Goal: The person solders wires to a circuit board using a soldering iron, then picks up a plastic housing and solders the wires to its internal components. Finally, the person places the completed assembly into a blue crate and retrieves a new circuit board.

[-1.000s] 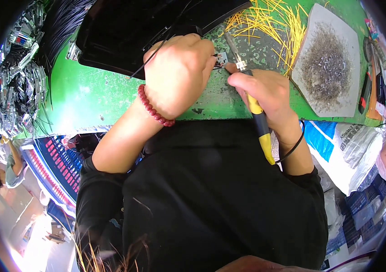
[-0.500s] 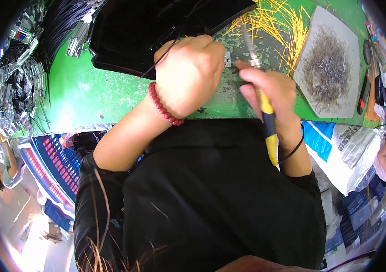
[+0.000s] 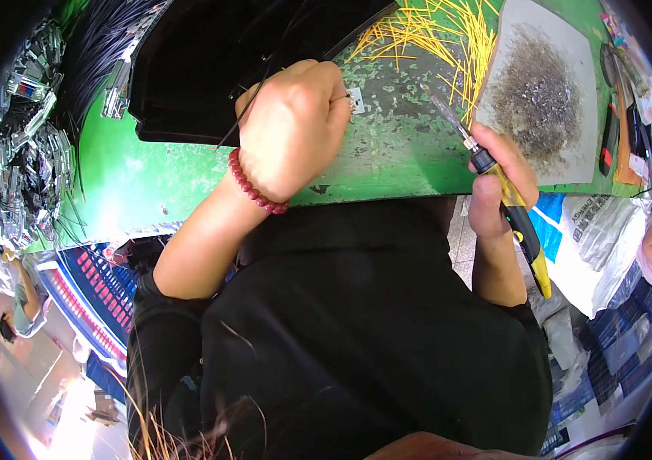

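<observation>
Resting beside left hand (image 3: 291, 126): small metal part (image 3: 356, 100).

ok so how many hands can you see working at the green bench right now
2. The left hand, with a red bead bracelet at its wrist, is closed over a small part on the green bench. The right hand holds a yellow-handled soldering iron at the bench's near edge.

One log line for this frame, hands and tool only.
left hand: pinching small metal part on green bench | right hand: gripping soldering iron, tip off the part | yellow wires behind
</observation>
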The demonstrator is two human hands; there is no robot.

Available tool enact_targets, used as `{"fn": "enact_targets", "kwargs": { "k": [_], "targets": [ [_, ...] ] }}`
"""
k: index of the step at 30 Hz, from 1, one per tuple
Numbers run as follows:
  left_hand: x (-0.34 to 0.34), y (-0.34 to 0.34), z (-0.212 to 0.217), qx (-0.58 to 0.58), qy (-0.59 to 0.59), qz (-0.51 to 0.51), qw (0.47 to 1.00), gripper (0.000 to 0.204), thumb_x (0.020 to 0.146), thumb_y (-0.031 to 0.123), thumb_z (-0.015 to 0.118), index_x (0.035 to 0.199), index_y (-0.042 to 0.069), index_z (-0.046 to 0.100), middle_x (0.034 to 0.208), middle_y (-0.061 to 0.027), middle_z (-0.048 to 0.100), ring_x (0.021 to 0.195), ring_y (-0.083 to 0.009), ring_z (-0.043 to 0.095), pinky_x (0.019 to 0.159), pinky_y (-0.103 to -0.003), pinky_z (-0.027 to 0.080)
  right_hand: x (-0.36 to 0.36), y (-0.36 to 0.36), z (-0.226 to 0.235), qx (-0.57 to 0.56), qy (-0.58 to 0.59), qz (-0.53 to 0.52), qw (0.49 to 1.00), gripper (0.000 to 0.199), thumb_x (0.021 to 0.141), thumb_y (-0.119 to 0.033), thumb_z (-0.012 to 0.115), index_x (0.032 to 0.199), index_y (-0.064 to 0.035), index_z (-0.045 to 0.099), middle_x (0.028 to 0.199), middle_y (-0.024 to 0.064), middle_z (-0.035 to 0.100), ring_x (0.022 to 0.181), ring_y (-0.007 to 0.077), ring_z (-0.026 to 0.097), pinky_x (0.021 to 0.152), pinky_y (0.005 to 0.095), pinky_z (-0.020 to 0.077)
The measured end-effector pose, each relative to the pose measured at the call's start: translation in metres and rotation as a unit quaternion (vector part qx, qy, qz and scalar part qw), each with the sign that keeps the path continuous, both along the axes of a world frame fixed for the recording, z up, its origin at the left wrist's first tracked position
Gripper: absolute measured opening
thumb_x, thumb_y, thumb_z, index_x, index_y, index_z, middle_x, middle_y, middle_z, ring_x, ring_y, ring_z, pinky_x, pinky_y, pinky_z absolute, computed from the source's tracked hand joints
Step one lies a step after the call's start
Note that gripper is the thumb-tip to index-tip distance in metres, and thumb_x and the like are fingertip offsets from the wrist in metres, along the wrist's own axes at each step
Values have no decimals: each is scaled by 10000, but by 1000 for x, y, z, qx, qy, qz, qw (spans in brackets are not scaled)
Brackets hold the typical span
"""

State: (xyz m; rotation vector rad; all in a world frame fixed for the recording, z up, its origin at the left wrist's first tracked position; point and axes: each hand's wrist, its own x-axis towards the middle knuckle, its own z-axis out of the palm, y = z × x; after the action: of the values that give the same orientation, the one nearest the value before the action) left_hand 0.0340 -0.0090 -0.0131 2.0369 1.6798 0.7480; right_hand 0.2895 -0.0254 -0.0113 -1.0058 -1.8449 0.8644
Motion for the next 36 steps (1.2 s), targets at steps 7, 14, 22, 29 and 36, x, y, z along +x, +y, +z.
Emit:
{"fn": "enact_targets", "kwargs": {
  "k": [7,14,22,29,36],
  "targets": [
    [2,3,2,-44,-11,18,999,92,750,63,648,711,49,567,680,-89,601,614,-292,616,538,-390,476,13,-11,-14,6,92,-102,991,312,841,-157,694,1063,15,559,807,56,571,654,112,508,612,251,417],
    [2,2,6,-89,-33,32,995,105,745,30,637,687,36,549,629,-72,557,539,-222,565,503,-339,429,87,11,-15,36,159,-341,926,168,777,-8,665,871,-54,534,811,12,541,690,68,487,616,214,392],
    [4,3,6,-82,-39,29,995,106,751,10,632,692,29,547,628,-68,556,522,-200,554,492,-324,419,129,35,-24,67,76,-433,896,151,781,-25,688,828,-45,545,767,-8,541,687,72,495,641,222,404],
    [4,3,5,-90,-39,32,995,110,758,5,635,696,24,546,633,-71,562,523,-190,559,500,-311,428,132,43,-27,66,36,-443,893,126,791,-23,678,827,-43,560,769,-4,555,684,68,488,633,218,393],
    [4,2,6,-88,-45,30,995,114,758,6,632,694,22,539,634,-71,557,534,-196,559,501,-317,426,131,44,-29,78,60,-438,894,107,796,1,650,841,-40,562,770,-6,544,679,73,478,618,215,378]
  ]
}}
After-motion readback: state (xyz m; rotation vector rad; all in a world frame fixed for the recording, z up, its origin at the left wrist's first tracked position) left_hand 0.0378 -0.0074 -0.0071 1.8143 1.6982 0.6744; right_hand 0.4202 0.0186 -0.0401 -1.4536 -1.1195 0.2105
